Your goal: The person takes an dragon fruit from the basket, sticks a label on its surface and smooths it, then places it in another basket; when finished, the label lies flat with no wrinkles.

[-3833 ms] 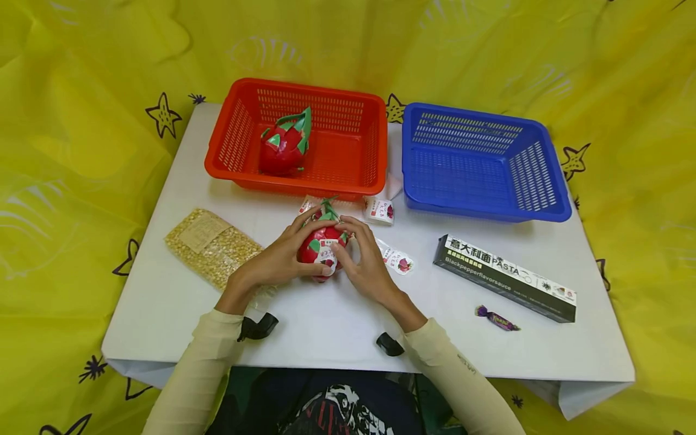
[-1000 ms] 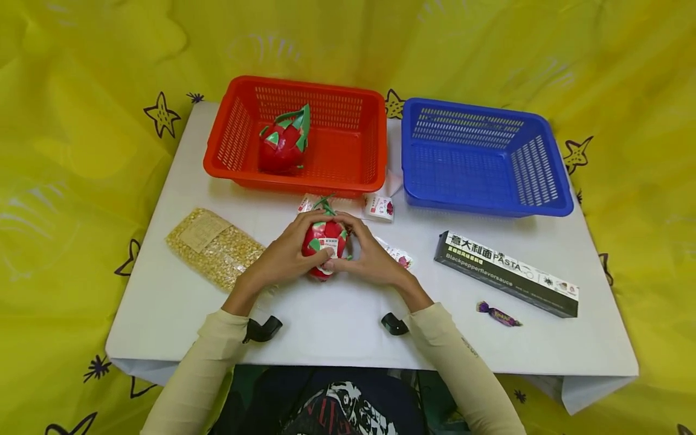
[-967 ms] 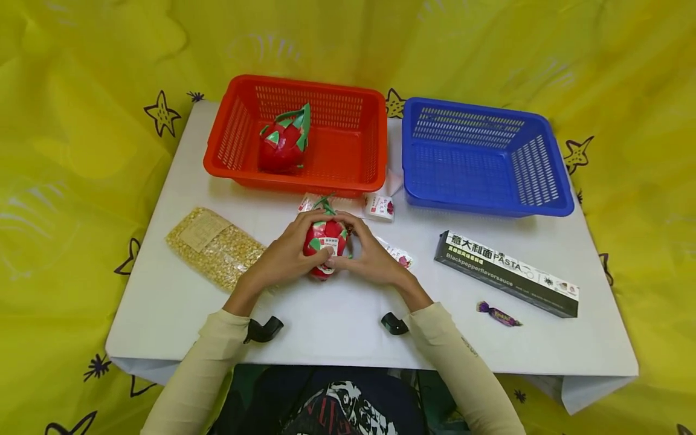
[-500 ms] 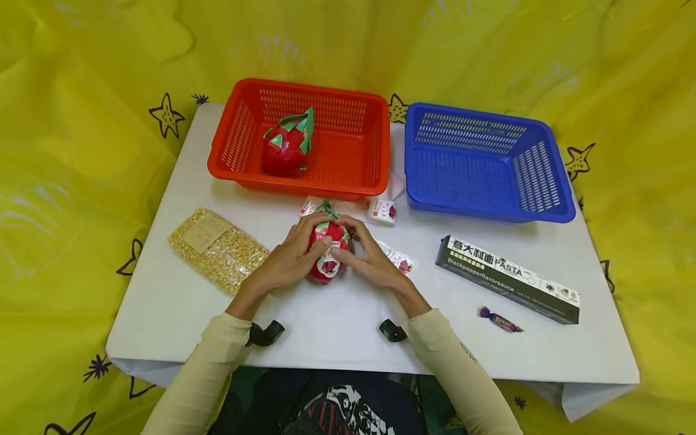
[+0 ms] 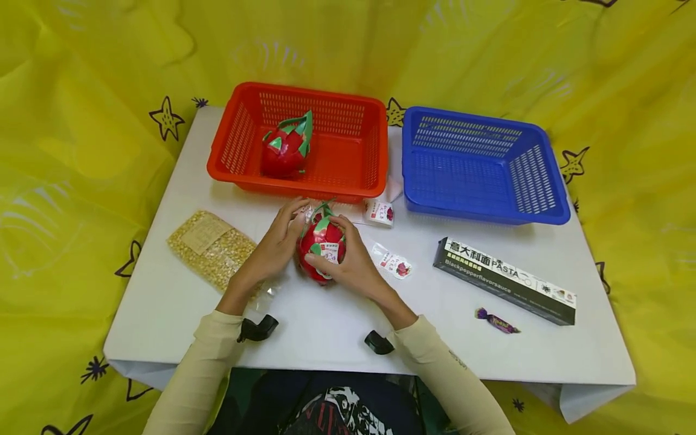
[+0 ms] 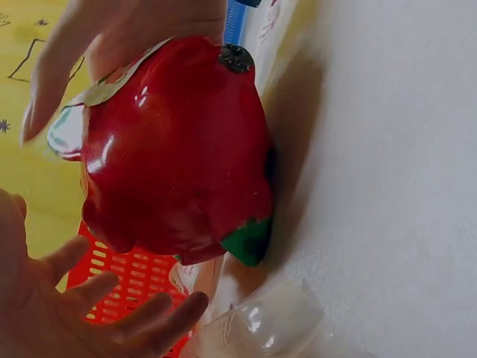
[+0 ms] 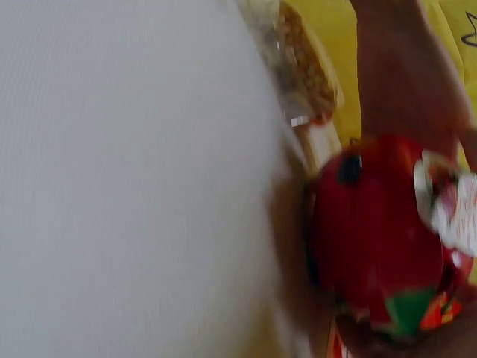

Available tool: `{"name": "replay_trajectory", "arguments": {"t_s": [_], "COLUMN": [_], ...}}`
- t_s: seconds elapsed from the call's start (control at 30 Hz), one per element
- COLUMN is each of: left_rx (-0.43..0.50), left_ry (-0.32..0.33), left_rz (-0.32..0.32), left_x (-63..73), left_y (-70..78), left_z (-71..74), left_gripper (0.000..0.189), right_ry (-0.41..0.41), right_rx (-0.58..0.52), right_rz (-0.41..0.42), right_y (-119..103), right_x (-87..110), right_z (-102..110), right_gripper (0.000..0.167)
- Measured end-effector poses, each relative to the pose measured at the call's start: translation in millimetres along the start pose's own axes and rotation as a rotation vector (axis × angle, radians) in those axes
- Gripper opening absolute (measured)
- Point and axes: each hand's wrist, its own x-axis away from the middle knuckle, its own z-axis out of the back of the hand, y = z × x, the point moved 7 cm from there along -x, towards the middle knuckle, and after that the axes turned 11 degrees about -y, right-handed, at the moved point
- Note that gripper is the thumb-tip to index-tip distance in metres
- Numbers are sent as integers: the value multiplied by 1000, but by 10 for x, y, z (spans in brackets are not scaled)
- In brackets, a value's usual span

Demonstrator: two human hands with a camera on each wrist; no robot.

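Note:
A red dragon fruit (image 5: 311, 243) with green leaf tips, looking like a shiny model, stands on the table between both hands. A white printed label (image 5: 329, 250) lies on its front. My right hand (image 5: 352, 258) grips the fruit from the right, thumb across the front near the label and fingers at the upper side. My left hand (image 5: 274, 249) is beside it on the left, fingers extended. In the left wrist view, a gap shows between the left hand's spread fingers (image 6: 149, 313) and the fruit (image 6: 175, 149). The right wrist view is dim and blurred.
A red basket (image 5: 348, 187) holding another dragon fruit (image 5: 284, 151) stands behind, with a blue basket (image 5: 489, 214) to its right. Around the hands lie a bag of corn kernels (image 5: 214, 248), label stickers (image 5: 396, 263), a small roll (image 5: 379, 212), a pasta box (image 5: 505, 281) and a wrapped candy (image 5: 497, 321).
Both hands were around the dragon fruit with thumbs at its label. Now the left hand has come off to the left and its fingers have straightened, while the right hand keeps its grip.

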Motion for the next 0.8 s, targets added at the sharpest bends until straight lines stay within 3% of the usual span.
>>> {"name": "replay_trajectory", "arguments": {"t_s": [0.2,0.3,0.6,0.8], "left_rx": [88,110,124,114], "left_ry": [14,21,12,-8], "left_rz": [21,11,-10,-52], "left_x": [-19,-37,-58,-102], "left_y": [-68,-68,-35,202], "left_z": [14,8,-66,-93], "left_gripper": [53,53,49,48], "right_ry": [151,199,195,140], "right_rx": [238,281,231,140], "right_rz": [-103,-146,-156,-113], "right_y": [-41,-34,-17,-166], "right_x": [-51,-46,148,434], "right_z": [-115,-110,34,303], "right_gripper": [99,100,97,96]}}
